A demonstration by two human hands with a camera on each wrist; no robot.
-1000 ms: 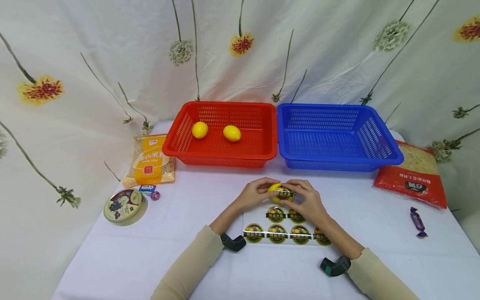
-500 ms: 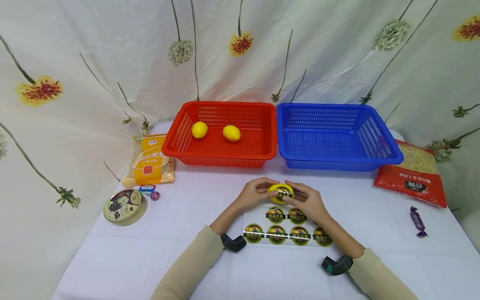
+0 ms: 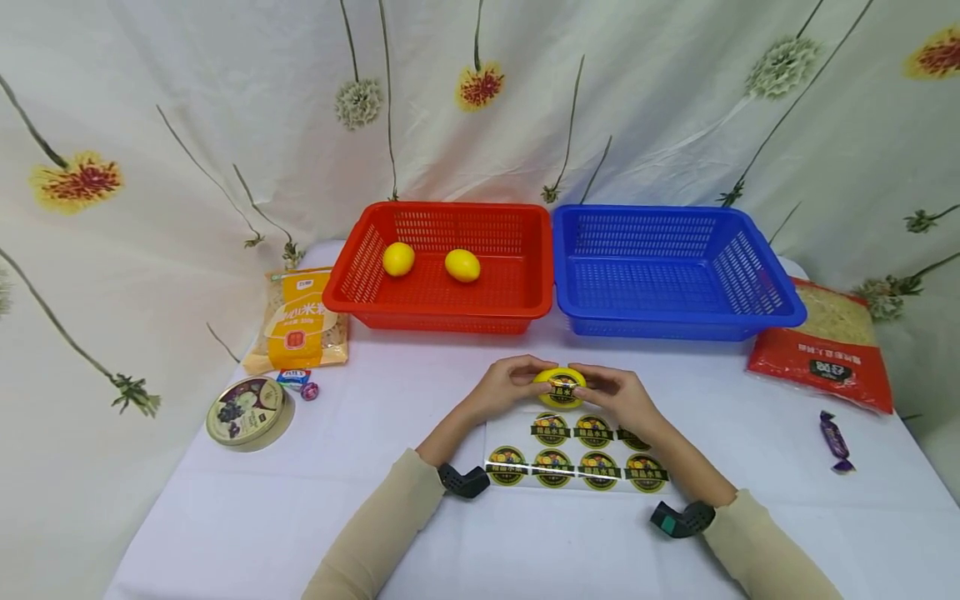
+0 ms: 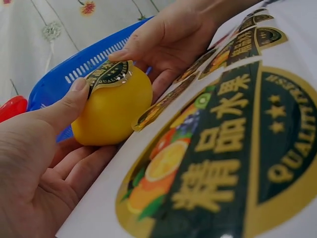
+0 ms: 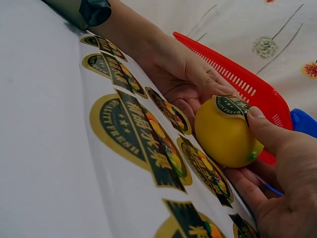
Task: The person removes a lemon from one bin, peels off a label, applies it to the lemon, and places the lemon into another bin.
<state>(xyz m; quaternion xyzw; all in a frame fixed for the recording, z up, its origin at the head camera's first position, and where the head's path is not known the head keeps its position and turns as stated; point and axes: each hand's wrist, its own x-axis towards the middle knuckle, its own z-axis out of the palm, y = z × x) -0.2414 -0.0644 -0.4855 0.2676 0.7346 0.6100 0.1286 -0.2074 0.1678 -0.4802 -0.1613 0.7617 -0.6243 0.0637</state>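
Lemon (image 3: 559, 387) sits near centre of table (image 3: 247, 508), just above sticker sheet (image 3: 576, 455), cupped between both your hands. Left hand (image 3: 508, 388) curls round it, thumb on label (image 4: 108, 75) edge. Right hand (image 3: 613, 397), a second ago covering label, has slid right; thumb now presses sticker rim. Label looks nearly smoothed down.

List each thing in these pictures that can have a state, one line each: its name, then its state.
Lemon: held between both hands, sticker on top.
Left hand: grips the lemon.
Right hand: grips the lemon, thumb on the sticker.
Sticker sheet: flat on table, partly used.
Red basket: holds two lemons.
Blue basket: empty.
Round tin: lid on.
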